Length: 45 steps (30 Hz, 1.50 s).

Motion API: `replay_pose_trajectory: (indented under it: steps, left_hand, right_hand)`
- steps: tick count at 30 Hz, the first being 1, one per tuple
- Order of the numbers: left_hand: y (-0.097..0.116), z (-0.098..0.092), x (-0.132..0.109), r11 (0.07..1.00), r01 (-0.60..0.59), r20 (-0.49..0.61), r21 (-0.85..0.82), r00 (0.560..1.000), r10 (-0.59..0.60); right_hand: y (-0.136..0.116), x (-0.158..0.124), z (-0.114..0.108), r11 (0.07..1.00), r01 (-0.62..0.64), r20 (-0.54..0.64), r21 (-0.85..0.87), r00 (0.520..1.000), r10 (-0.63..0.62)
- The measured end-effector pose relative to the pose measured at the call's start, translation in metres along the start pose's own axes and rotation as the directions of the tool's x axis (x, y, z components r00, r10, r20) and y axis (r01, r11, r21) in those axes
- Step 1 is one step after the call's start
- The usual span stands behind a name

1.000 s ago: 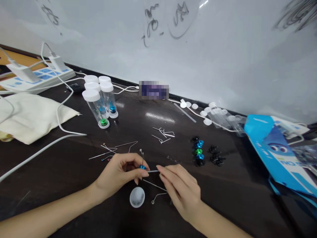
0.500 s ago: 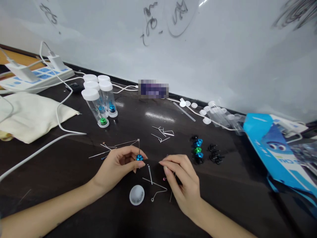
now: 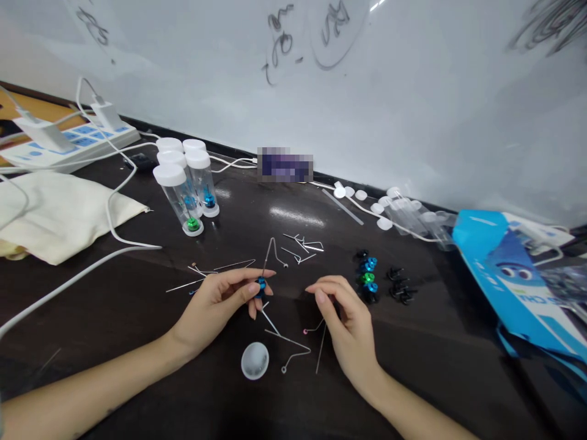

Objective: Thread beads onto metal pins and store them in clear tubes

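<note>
A: Left hand [image 3: 220, 300] first?
B: Pinched shut on a blue bead [image 3: 261, 285], thumb and forefinger tips on either side. Held just above the table [image 3: 137, 318], front and centre.

A: Anything through the bead?
B: A bent wire [image 3: 268, 254], threaded. Rises above the fingertips, hooks over, ends in a small loop. Slants down past the hand at the lower end.

A: Right hand [image 3: 348, 321]?
B: Just right of the left, with a gap between. Forefinger stretched toward the bead, thumb tucked below, tips close but not meeting. Cannot tell if pinching anything thin. No contact with bead or wire.

A: Under the right hand?
B: A pink-headed pin [image 3: 305, 331] on the table, shaft running in beneath the fingers. Touching or not, cannot tell. Beside it, a straight pin [image 3: 320, 349].

A: Nearer the body?
B: White cap [image 3: 254, 360], open side up, between the two wrists. Next to it a looped wire [image 3: 293, 347], flat on the table.

A: Farther out?
B: Right of the right hand, a cluster of blue and green beads [image 3: 367, 278], then black parts [image 3: 400, 287]. Behind the hands, loose wires [image 3: 302, 245] and long pins [image 3: 215, 270]. Back left, capped vials [image 3: 186, 189], upright, beads inside. Far left, cloth [image 3: 59, 211] and white cable [image 3: 82, 272]. Right edge, blue bag [image 3: 504, 275].
</note>
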<state>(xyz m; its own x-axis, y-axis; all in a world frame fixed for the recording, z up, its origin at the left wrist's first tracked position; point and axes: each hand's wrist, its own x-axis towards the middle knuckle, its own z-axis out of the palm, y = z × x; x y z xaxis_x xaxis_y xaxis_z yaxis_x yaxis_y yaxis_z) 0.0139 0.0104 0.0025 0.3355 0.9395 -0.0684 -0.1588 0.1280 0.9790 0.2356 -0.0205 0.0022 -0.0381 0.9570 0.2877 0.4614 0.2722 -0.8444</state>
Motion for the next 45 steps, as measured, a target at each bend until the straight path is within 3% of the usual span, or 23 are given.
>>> replay_pose_trajectory:
  steps: [6,21,26,29,31,36,38,45]
  left_hand:
    - [-0.002,0.000,0.002,0.998,0.036,0.001,-0.055,0.999,-0.036]
    - [-0.002,0.000,0.001,0.998,0.015,0.015,-0.054,1.000,-0.014]
    - [-0.002,-0.001,0.001,0.997,-0.020,-0.034,-0.077,0.999,0.017]
    - [-0.002,0.000,0.001,0.997,-0.002,-0.036,-0.076,0.999,-0.001]
    - [-0.003,0.001,0.001,0.998,0.022,-0.001,-0.064,1.000,-0.022]
    - [-0.005,0.004,-0.002,0.999,0.039,0.134,-0.019,0.990,-0.036]
    - [-0.006,0.005,-0.003,1.000,0.025,0.160,0.008,0.987,-0.026]
    - [-0.004,0.006,-0.004,0.989,-0.007,0.194,0.146,0.981,-0.022]
  right_hand:
    - [0.004,0.004,0.001,0.996,-0.071,-0.002,0.062,0.997,0.072]
    - [0.005,0.005,0.001,0.995,-0.070,0.014,0.065,0.998,0.069]
    - [0.003,0.005,0.000,0.999,-0.033,0.028,0.009,0.999,0.033]
    - [-0.001,0.001,0.000,0.997,0.046,0.035,-0.068,0.998,-0.043]
    - [-0.004,-0.004,-0.001,0.978,0.166,0.077,-0.127,0.985,-0.157]
    - [-0.008,-0.016,0.000,0.846,0.508,0.269,-0.162,0.848,-0.457]
    - [-0.009,-0.017,0.000,0.823,0.548,0.299,-0.152,0.819,-0.490]
    - [-0.011,-0.014,-0.001,0.826,0.543,0.311,-0.150,0.819,-0.482]
